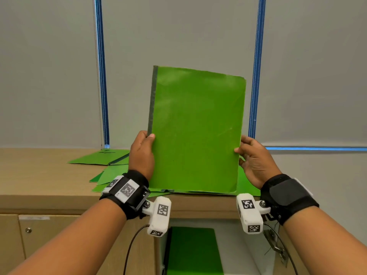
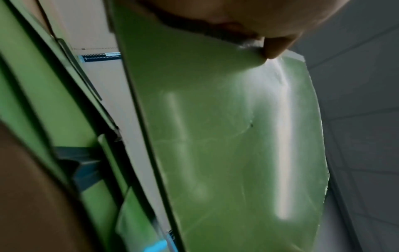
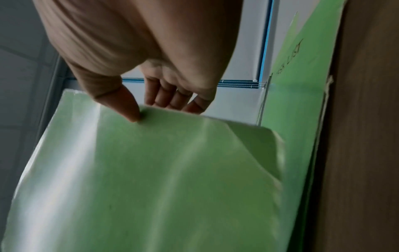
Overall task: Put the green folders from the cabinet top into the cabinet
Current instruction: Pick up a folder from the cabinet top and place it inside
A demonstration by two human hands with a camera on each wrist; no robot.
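Note:
A green folder [image 1: 195,128] with a dark spine on its left edge stands upright above the wooden cabinet top [image 1: 39,175]. My left hand [image 1: 142,151] grips its left edge, thumb on the front. My right hand [image 1: 252,157] pinches the right edge, thumb in front and fingers behind [image 3: 170,100]. The same folder fills the left wrist view [image 2: 237,136] and the right wrist view [image 3: 151,179]. Several more green folders [image 1: 107,159] lie spread flat on the cabinet top behind and under it. Another green folder [image 1: 192,251] lies inside the open cabinet [image 1: 234,253] below.
Grey roller blinds with blue side tracks [image 1: 102,76] cover the wall behind the cabinet top. A shut cabinet door with a round lock [image 1: 28,230] is at lower left. A metal hinge [image 1: 277,245] shows at the right of the open compartment.

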